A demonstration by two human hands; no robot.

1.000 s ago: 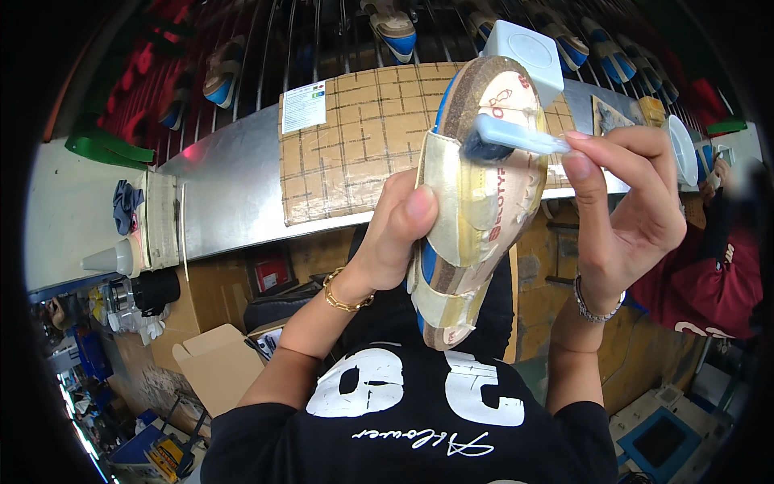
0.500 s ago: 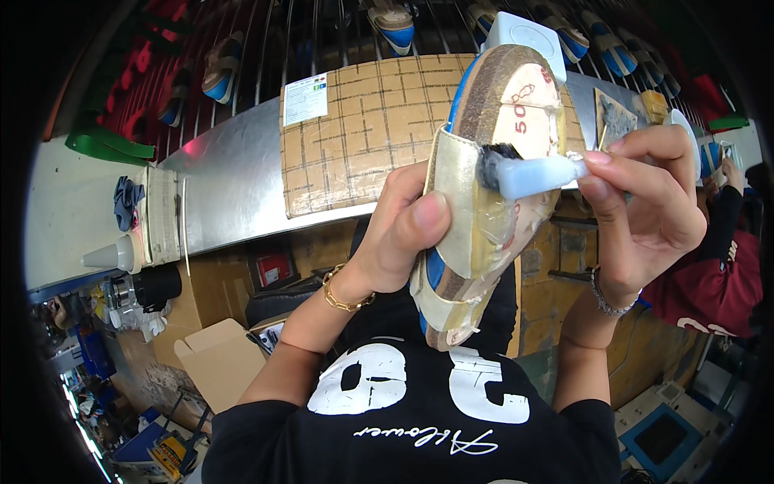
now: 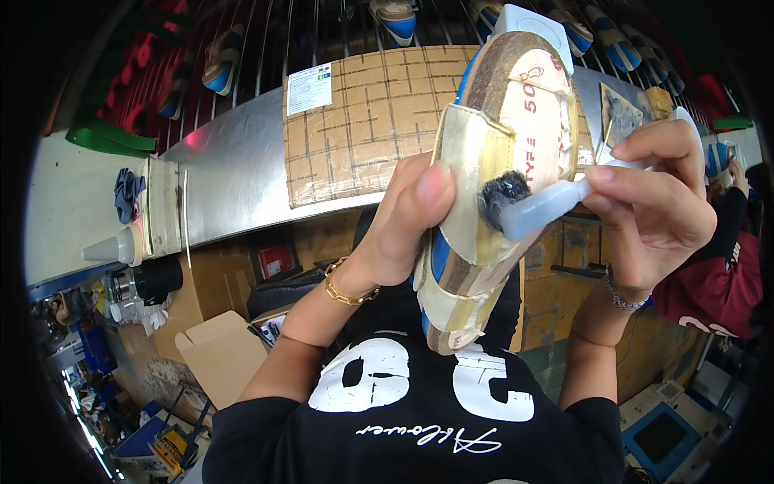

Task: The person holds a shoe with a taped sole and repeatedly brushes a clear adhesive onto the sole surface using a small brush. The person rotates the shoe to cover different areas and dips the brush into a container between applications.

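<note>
Head view: left fingers (image 3: 435, 186) grip one shoe (image 3: 469, 211); right fingers (image 3: 630, 182) pinch one brush (image 3: 545, 210).

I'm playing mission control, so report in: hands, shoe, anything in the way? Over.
Left hand holding shoe by one side, underside showing. Right hand pinching pale-handled brush, dark bristles at the underside. Nothing seen blocking the brush.

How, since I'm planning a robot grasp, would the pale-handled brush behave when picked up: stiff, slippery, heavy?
Its handle looks like smooth plastic, so probably stiff, perhaps slippery. The dark bristles look clumped and soft, so may flex. The right hand pinches it with thumb and fingers, suggesting little weight.
</note>
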